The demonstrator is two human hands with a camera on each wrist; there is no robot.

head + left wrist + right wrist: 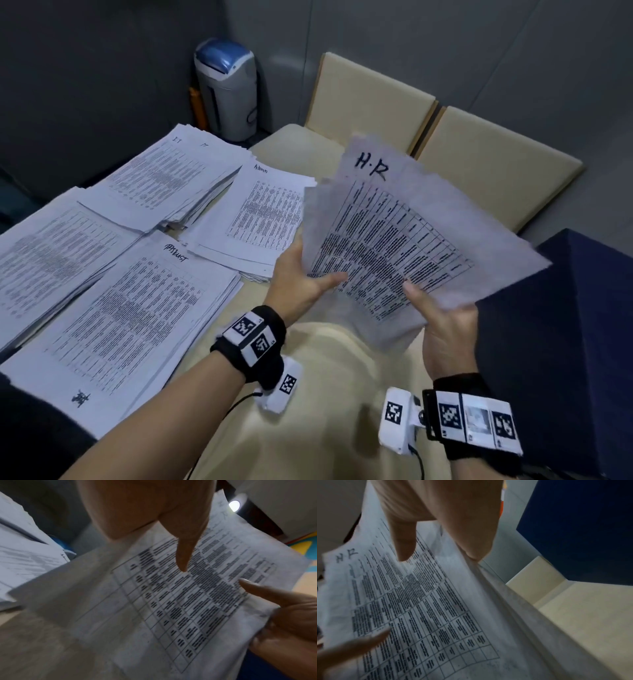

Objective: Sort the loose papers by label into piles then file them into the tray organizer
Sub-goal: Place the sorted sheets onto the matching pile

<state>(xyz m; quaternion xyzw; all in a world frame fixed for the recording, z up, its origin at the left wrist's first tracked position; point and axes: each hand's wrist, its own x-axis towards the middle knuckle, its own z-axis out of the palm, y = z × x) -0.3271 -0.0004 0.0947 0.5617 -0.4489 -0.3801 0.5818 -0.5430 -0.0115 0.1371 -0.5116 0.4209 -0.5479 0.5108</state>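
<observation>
Your forearms are bare. Your left wrist wears a black band with white plates of square black-and-white markers; below it hangs a white camera pod — cable attached. Your right wrist carries a like band, three marker plates, and a white pod — also cabled.

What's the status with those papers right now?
Both hands on the HR papers: left hand and right hand grip the lower edge, held above the table. Sorted piles lie left. Nothing blocking.
</observation>
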